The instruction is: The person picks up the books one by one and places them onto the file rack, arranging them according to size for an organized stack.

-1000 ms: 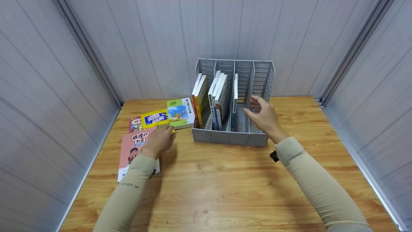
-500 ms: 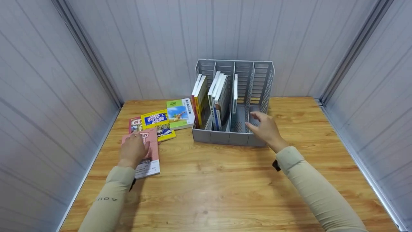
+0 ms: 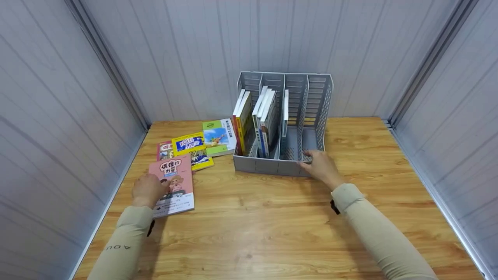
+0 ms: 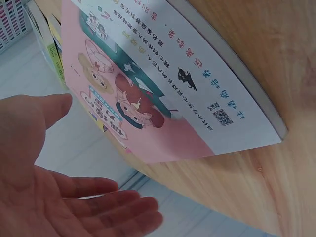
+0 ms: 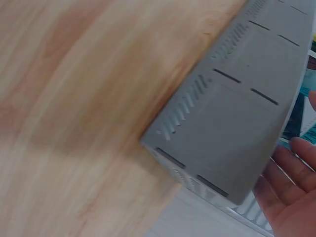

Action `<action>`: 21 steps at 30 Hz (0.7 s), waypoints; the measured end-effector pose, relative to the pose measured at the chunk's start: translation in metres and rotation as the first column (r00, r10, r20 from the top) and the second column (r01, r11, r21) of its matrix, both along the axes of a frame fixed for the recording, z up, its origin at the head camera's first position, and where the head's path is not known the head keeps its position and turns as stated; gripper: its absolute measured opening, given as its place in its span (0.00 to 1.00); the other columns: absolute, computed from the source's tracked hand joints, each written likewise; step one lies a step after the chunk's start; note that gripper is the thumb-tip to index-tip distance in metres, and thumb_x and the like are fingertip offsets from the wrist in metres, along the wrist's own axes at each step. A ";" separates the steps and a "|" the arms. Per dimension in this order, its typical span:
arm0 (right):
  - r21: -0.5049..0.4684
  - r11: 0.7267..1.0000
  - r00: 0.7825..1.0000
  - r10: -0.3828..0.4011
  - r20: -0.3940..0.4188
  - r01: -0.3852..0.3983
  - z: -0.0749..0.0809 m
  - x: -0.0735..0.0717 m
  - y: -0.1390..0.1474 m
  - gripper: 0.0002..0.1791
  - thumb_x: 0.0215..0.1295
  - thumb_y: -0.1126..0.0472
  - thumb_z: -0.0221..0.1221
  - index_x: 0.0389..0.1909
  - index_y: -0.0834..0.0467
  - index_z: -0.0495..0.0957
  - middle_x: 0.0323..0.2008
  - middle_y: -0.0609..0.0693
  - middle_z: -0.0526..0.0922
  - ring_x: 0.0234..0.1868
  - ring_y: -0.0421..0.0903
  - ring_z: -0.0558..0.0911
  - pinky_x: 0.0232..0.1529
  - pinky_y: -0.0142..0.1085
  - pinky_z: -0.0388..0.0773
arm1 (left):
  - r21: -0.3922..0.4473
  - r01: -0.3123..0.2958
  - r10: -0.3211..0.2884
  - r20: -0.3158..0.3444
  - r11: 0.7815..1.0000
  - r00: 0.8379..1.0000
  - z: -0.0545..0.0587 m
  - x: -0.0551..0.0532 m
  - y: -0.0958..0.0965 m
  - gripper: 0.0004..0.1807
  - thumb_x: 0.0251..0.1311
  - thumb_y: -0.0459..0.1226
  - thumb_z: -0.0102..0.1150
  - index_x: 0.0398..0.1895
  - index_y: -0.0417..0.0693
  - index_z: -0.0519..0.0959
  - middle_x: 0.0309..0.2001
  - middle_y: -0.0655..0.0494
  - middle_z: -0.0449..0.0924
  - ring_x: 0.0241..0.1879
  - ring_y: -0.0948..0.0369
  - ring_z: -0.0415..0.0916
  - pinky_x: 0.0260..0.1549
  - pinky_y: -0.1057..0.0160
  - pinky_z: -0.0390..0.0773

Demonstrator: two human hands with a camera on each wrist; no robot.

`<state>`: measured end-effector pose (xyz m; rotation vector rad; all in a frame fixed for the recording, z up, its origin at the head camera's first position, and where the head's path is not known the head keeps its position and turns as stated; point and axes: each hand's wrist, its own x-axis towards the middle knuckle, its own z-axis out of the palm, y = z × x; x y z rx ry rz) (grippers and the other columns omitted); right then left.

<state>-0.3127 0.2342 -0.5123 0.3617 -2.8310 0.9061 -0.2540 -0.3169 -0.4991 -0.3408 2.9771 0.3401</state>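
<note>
A pink picture-cover book lies flat on the table at the left. My left hand is at its left side, thumb toward the cover; in the left wrist view the fingers are spread straight beside it, apart from the cover. At the right end of the grey file organizer, my right hand rests by the low front rim. The right wrist view shows its relaxed fingers at the inner side of that rim; contact is unclear.
Behind the pink book lie a yellow book, a partly covered red-pink book and a green-and-blue book. Several books stand upright in the organizer's compartments. Panel walls enclose the wooden table.
My left hand has moved from the yellow book across the pink cover to its left edge. My right hand has come down to the organizer's front rim.
</note>
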 end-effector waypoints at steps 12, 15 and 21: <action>0.048 0.999 1.000 -0.005 0.023 0.004 -0.019 -0.004 0.000 0.25 0.78 0.49 0.66 0.54 0.70 0.88 0.50 0.67 0.91 0.52 0.65 0.91 0.55 0.59 0.87 | 0.029 -0.078 0.067 0.263 0.997 0.963 0.000 0.007 -0.004 0.50 0.74 0.66 0.53 0.64 0.19 0.76 0.51 0.26 0.80 0.46 0.41 0.77 0.49 0.46 0.82; 0.037 0.999 1.000 -0.003 0.020 0.002 -0.022 -0.005 -0.001 0.23 0.79 0.49 0.64 0.45 0.68 0.89 0.40 0.65 0.92 0.40 0.60 0.90 0.45 0.56 0.87 | 0.066 -0.106 0.085 0.264 0.992 0.961 -0.004 0.007 -0.006 0.52 0.74 0.66 0.54 0.67 0.19 0.73 0.56 0.23 0.79 0.50 0.39 0.76 0.56 0.43 0.80; 0.018 1.000 1.000 -0.011 0.012 0.011 -0.023 -0.006 -0.001 0.21 0.79 0.49 0.65 0.43 0.66 0.89 0.38 0.61 0.92 0.38 0.56 0.89 0.43 0.54 0.86 | 0.120 -0.112 0.075 0.281 0.986 0.957 -0.009 0.008 -0.009 0.49 0.74 0.63 0.57 0.66 0.19 0.73 0.57 0.24 0.79 0.51 0.39 0.76 0.60 0.40 0.78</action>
